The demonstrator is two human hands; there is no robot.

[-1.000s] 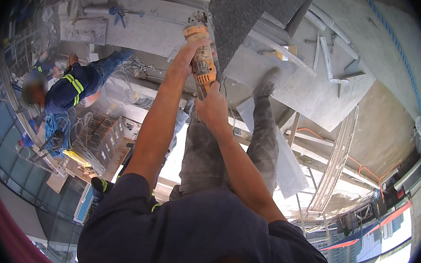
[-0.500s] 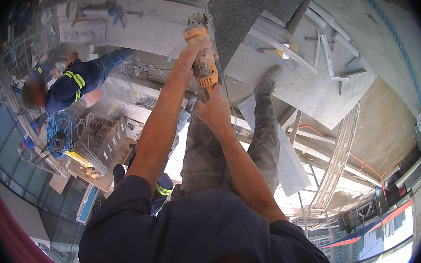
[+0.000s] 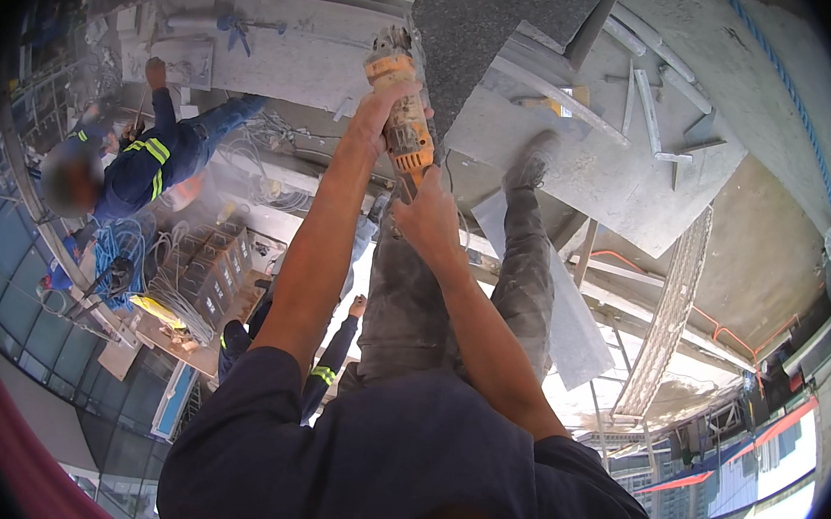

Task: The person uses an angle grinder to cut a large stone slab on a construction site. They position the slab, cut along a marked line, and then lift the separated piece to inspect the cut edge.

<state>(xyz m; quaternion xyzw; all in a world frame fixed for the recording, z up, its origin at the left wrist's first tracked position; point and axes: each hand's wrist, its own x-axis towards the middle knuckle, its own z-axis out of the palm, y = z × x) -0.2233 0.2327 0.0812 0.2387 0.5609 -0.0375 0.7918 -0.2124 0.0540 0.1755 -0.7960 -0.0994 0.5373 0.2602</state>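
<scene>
A dusty yellow angle grinder (image 3: 408, 130) is held in both of my hands, its head pointing away from me. My left hand (image 3: 381, 116) wraps round the front of its body, just behind the metal head. Lower down, my right hand (image 3: 429, 216) closes on the narrow rear handle. The grinder's head lies against the left edge of a dark speckled stone slab (image 3: 470, 37). Its disc cannot be made out. A dark cord hangs by the handle.
Pale offcut strips (image 3: 646, 110) and a yellow-handled tool (image 3: 560, 100) lie right of the slab. A caulking gun (image 3: 233, 28) lies at the far left. One co-worker (image 3: 147, 162) bends at the left; another's sleeve (image 3: 327, 365) shows beside my left arm. A blue rope (image 3: 795, 100) hangs at the right.
My hands and the grinder stay almost in place. The co-worker at the left has stretched an arm out toward the far side. The other co-worker's hand has come into view beside my left forearm.
</scene>
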